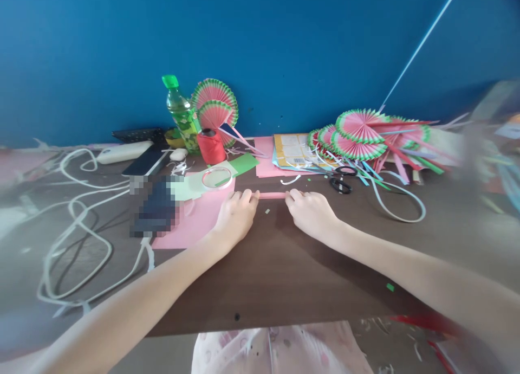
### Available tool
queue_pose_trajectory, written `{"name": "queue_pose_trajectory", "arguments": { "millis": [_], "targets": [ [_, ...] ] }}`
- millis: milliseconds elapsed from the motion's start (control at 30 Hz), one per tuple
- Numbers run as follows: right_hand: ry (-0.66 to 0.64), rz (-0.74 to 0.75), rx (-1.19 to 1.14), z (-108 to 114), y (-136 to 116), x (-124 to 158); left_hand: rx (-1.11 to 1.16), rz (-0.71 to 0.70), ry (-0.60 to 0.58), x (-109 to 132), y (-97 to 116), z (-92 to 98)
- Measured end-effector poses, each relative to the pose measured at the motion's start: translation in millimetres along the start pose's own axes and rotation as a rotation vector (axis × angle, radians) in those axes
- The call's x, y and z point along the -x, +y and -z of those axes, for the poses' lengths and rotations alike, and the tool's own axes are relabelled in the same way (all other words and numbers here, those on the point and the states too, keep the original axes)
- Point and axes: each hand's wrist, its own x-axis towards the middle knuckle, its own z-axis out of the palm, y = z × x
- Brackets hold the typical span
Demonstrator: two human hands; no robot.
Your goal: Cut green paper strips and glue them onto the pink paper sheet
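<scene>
Pink paper strip (272,195), unfanned: left hand (238,214) and right hand (311,210), apart, grip its ends. Pleated fans (361,129), several, apparently finished: near far edge of worktop (276,282).

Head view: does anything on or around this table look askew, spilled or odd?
Yes: coarse square blocks cover a dark thing at the left, so its identity cannot be told. Loose pale scraps litter the floor at lower right, looking untidy. No spill shows; the pink strip looks straight.
</scene>
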Motion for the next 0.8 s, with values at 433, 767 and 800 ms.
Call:
{"name": "queue_pose_trajectory", "arguments": {
  "millis": [433,767,800],
  "targets": [
    [0.255,0.052,-0.145,-11.7,21.2,-19.6,0.143,0.051,0.114,-8.3,-13.3,-8.6],
    [0.356,-0.004,-0.382,-26.0,26.5,-27.2,0.235,0.112,0.168,-9.5,-18.2,-11.8],
    [0.356,-0.013,-0.408,-26.5,27.3,-28.2,0.251,0.116,0.168,-10.0,-18.6,-12.0]
  ]
}}
